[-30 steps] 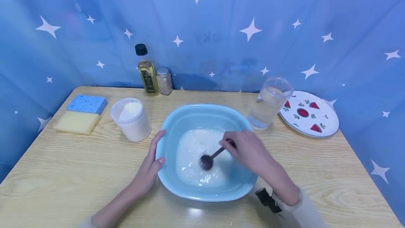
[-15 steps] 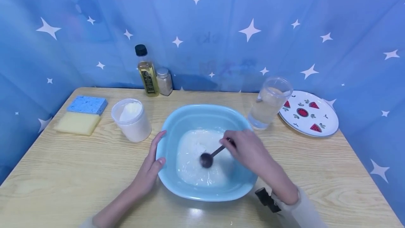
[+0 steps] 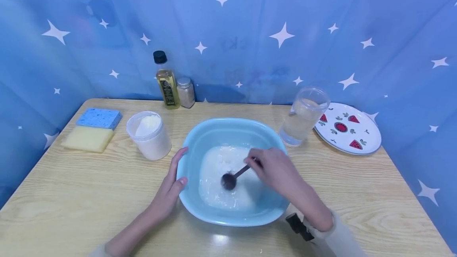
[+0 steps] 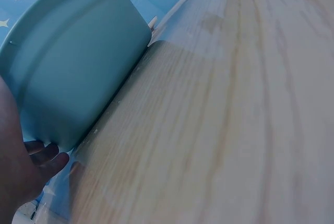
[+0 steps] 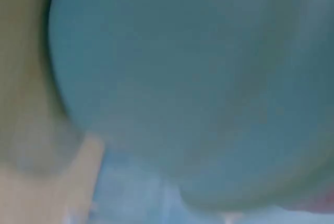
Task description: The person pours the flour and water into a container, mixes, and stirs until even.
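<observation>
A light blue basin [image 3: 194, 205] with a whitish, wet mixture [image 3: 217, 193] in it stands mid-table. My left hand [image 3: 170, 185] grips its left side, the thumb at the rim. In the left wrist view, several fingers [image 4: 46, 156] lie against the outer wall. Over the basin, my right hand [image 3: 273, 167] pinches the handle of a dark measuring spoon [image 3: 229, 181]. The spoon's bowl is down at the mixture; how deep it sits I cannot tell. The right wrist view is blurred and filled by the basin's outer wall [image 5: 167, 78], with the spoon out of sight.
Left of the basin are a tub of white powder [image 3: 151, 140], a blue sponge [image 3: 99, 118] and a yellow sponge [image 3: 87, 139]. Behind stand an oil bottle [image 3: 168, 88] and a small jar [image 3: 186, 93]. A glass pitcher [image 3: 300, 122] and a watermelon-patterned plate [image 3: 364, 134] are at right.
The measuring spoon and my right hand have shifted slightly left within the basin. My left hand keeps its hold on the basin's left side.
</observation>
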Demonstrator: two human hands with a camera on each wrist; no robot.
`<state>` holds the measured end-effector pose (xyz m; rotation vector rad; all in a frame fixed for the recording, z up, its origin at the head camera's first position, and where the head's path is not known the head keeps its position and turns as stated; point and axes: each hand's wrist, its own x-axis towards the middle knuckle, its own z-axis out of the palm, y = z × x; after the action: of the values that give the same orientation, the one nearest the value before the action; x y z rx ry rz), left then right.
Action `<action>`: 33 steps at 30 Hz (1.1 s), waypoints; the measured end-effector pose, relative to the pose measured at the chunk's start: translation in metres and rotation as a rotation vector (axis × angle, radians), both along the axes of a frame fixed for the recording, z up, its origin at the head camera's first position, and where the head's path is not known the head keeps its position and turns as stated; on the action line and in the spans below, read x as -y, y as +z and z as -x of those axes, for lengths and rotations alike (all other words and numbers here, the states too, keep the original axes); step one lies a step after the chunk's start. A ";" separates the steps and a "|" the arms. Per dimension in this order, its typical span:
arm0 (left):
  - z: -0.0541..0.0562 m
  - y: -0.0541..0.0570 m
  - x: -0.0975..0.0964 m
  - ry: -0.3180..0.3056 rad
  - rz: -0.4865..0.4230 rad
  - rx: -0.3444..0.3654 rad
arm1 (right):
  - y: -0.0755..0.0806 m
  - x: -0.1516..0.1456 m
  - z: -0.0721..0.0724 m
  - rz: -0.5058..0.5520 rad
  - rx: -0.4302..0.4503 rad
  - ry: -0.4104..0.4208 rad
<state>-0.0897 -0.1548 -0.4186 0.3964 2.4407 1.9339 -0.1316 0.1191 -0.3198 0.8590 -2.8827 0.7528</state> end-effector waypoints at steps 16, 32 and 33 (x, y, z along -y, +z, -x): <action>0.000 0.000 0.000 0.004 -0.001 -0.005 | -0.003 0.004 0.000 -0.006 -0.032 0.014; 0.001 -0.001 -0.002 0.005 -0.002 -0.014 | -0.002 0.007 -0.002 0.106 0.007 0.100; 0.001 0.000 -0.002 0.008 0.003 -0.016 | -0.004 0.009 -0.002 0.093 0.001 0.096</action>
<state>-0.0902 -0.1532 -0.4189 0.4033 2.4585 1.9376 -0.1295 0.1097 -0.3241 0.9911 -2.7988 0.8882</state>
